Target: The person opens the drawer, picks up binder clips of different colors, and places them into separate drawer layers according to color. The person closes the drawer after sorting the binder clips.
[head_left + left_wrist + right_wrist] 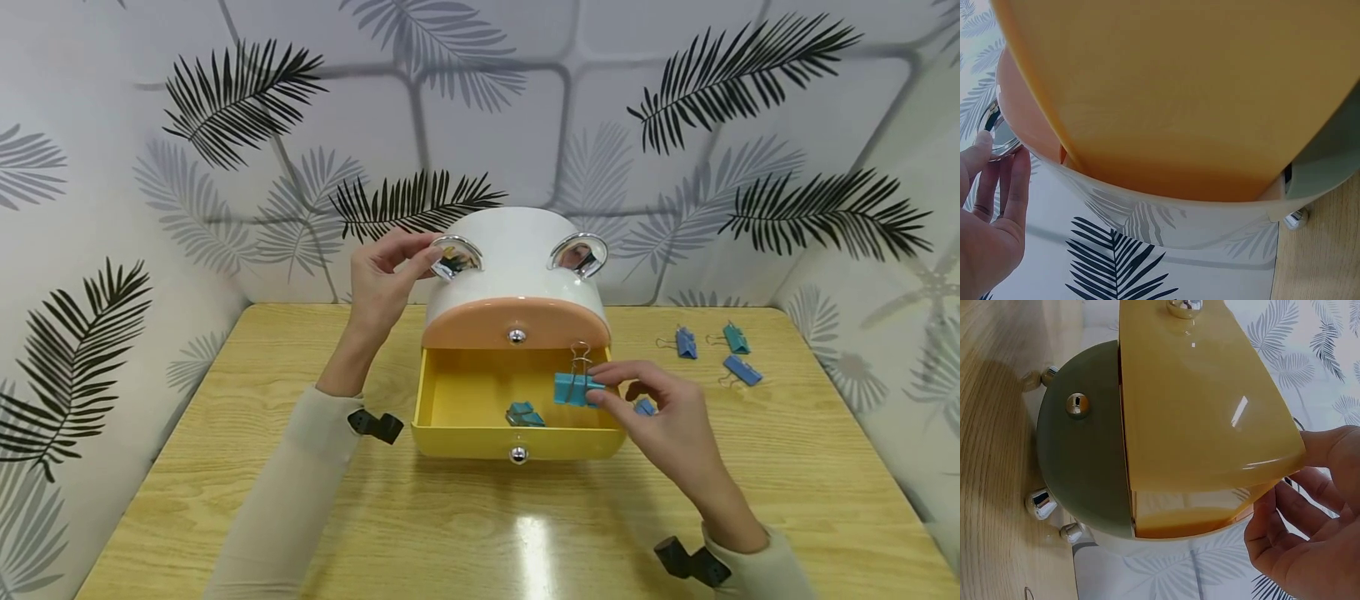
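A white rounded drawer box (517, 242) with two shiny ear-shaped rings stands on the table, its yellow drawer (465, 443) pulled out. My left hand (384, 283) pinches the left silver ear (457, 258), thumb on the front and fingers behind, as the left wrist view also shows. Over the right part of the drawer, my right hand (667, 417) holds a light-blue binder clip (572, 389) between thumb and fingers, its wire handles upward. Inside the drawer, near the front wall, lies a teal binder clip (526, 414). In the right wrist view the drawer front hides the held clip.
Three more clips lie on the table's right: a blue clip (686, 342), a green clip (737, 338) and another blue clip (742, 370). A further blue clip (644, 407) shows partly behind my right hand. An orange drawer front (480, 323) sits closed above the yellow drawer.
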{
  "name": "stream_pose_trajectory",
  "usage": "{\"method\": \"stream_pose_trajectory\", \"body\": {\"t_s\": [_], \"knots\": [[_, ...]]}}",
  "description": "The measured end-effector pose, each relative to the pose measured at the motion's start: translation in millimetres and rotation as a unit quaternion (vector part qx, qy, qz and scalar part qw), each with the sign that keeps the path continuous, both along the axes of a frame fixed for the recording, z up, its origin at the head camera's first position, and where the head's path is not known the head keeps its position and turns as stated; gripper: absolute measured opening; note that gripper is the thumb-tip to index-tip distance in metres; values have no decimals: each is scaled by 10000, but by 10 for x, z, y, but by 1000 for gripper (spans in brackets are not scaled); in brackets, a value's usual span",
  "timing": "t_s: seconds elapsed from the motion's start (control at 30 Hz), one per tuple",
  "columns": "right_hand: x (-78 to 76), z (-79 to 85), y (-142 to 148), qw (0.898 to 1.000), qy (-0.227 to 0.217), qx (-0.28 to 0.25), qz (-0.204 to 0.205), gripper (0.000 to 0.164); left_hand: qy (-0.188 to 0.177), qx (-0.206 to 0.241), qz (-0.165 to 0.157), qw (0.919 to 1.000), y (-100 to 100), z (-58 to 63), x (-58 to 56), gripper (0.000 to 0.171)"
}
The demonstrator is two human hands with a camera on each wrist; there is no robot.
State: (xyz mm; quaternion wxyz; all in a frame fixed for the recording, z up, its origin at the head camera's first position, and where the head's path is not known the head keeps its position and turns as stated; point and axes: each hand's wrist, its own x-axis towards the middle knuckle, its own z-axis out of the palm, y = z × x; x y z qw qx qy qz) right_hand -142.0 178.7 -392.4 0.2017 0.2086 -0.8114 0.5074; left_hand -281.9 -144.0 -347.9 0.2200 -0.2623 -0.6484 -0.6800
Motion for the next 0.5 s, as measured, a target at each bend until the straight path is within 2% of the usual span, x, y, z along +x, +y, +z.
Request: {"method": "stream_pose_trajectory", "body": {"t_s": [0.23,0.5], "knots": [[-29,-26,-43,9989,337,310,-50,24,-3,-39,16,10000,-14,14,-3,16],[-31,-45,-97,9969,365,693,34,24,-79,47,-36,10000,-9,6,-5,16]]}}
